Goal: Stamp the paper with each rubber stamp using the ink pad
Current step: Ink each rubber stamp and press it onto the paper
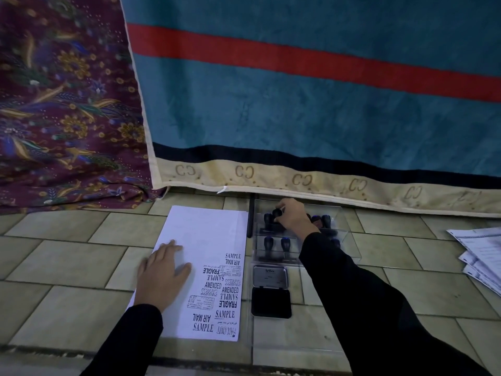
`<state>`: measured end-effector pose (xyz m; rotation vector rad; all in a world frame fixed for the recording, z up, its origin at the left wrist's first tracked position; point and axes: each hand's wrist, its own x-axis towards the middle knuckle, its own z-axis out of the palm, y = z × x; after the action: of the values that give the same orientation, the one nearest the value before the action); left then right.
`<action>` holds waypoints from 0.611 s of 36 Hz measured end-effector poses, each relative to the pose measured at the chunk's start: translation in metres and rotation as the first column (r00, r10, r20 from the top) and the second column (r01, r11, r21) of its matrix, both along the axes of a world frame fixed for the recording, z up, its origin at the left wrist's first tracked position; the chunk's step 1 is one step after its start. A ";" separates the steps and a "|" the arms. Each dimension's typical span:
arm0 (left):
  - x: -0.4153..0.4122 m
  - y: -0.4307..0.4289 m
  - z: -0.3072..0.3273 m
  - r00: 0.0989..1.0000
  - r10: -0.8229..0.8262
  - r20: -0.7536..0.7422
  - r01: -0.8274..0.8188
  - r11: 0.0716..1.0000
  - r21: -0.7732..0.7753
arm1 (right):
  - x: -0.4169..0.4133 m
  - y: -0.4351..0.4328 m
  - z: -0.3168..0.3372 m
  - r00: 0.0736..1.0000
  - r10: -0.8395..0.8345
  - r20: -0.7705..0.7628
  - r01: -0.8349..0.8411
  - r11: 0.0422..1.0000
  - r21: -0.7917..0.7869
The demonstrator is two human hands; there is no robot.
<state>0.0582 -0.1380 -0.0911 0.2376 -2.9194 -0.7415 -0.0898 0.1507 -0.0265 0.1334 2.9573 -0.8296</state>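
On floor: left hand flat on paper, fingers straight, likely pinning sheet | right hand fingers curl round rubber stamp in clear tray beside paper | ink pad open, just nearer, ready.

I count seven rubber stamps showing, one clear tray, one ink pad, one paper mid-frame, one teal cloth and one floral cloth across the top.

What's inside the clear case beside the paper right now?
Rubber stamps with dark handles stand upright in two rows inside the clear case. The right hand grips one in the back row. Hand and sleeve cover the middle, so the count is hidden.
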 end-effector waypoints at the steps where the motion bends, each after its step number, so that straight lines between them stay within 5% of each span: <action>1: -0.002 0.000 0.002 1.000 0.001 0.015 -0.001 1.000 -0.020 | 0.000 0.001 0.000 1.000 0.002 -0.005 -0.002 1.000 -0.016; 12: -0.017 -0.003 0.013 0.994 0.033 0.100 -0.027 0.998 -0.061 | 0.022 0.022 0.010 0.965 -0.025 -0.260 -0.036 0.973 -0.226; 17: -0.009 0.002 0.011 0.997 0.024 -0.074 -0.023 1.000 0.009 | 0.047 0.029 0.026 0.938 -0.077 -0.339 -0.027 0.956 -0.292; 22: 0.002 0.027 0.012 0.967 -0.156 -0.199 0.167 0.985 0.035 | 0.088 0.024 0.033 0.936 0.034 -0.351 -0.126 0.962 -0.243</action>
<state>0.0602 -0.1113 -0.0791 -0.0676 -2.7577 -0.8137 -0.0016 0.1747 0.0064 -0.1661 3.0936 -1.3480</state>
